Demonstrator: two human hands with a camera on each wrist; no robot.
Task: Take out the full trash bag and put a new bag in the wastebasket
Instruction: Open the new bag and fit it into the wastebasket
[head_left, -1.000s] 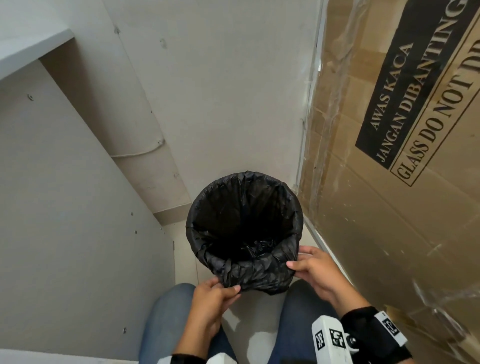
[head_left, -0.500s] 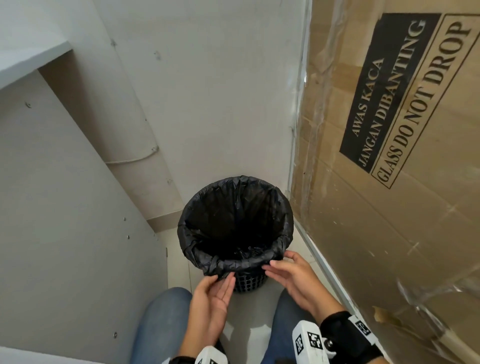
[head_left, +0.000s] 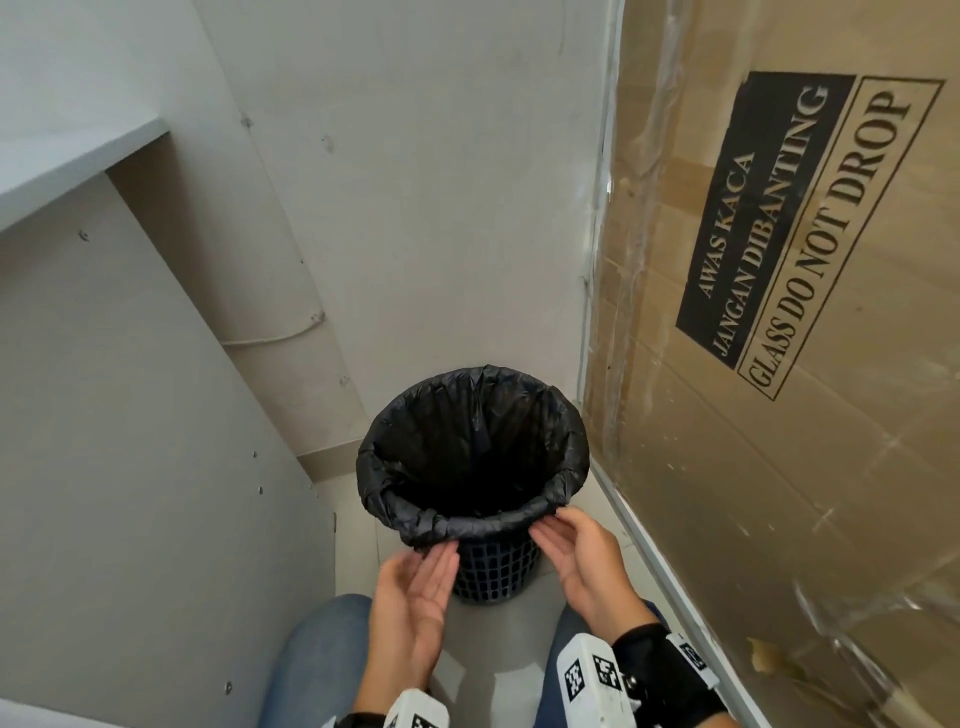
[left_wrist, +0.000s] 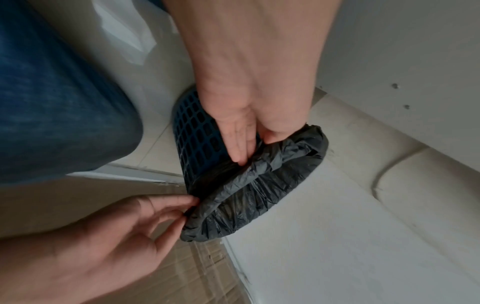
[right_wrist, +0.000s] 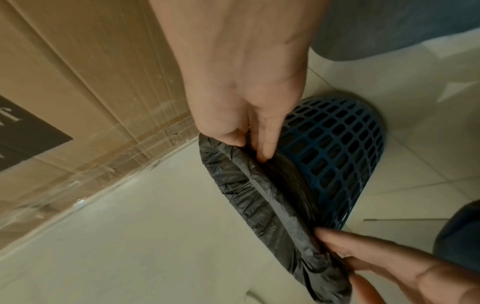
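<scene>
We see the wastebasket (head_left: 496, 569) upright on the tiled floor (head_left: 511, 670), approx. centre of the head view, w/ the big cardboard box (head_left: 810, 467) at its 3 o'clock and a white wall (head_left: 415, 182) at 12. It's a blue lattice-sided bin. Inside it sits a black trash bag (head_left: 467, 452) — mouth wide open, top edge rolled down over the rim all round. Interior of the bag is dark; we can't tell whether anything lies in it.

Our left hand (head_left: 415, 597) is at the bin's 7 o'clock, palm turned inward, fingers (left_wrist: 237, 142) straight and together, tips just touching the underside of the rolled bag edge. Not curled round it. Our right hand (head_left: 582, 561) is at approx. 5 o'clock, fingers likewise straight, tips against the fold; in the right wrist view the thumb (right_wrist: 228, 131) and fingers seem to nip the plastic lightly, but we can't say for sure that it's a true pinch.

Our knees in blue jeans (head_left: 311, 670) are at 6 o'clock, either side of the bin. A white cabinet side (head_left: 130, 467) stands at 9.
</scene>
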